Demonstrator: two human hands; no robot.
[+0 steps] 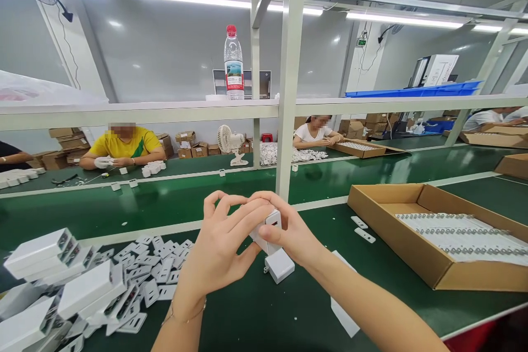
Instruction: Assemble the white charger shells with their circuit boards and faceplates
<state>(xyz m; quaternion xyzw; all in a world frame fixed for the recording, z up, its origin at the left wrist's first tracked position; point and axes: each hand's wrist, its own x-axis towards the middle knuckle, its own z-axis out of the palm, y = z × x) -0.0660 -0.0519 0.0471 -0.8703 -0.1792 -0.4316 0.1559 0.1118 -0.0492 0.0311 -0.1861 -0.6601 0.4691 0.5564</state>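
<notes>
Both my hands meet at the centre around a white plastic housing (273,221) with a dark slot in its face. My left hand (225,239) has its fingers wrapped over the top and side of this housing. My right hand (289,225) grips it from the right, the thumb lying across its front. Just below, a second white housing (281,266) rests on the green table, with small metal prongs at its left. At the left lie a heap of flat white plates (154,269) with slots and a stack of white housings (84,289).
An open cardboard box (449,275) with rows of white parts stands at the right. Two small plates (364,235) and a paper sheet (344,308) lie nearer. A metal post (289,93) rises beyond my hands. People sit across the green conveyor (177,192).
</notes>
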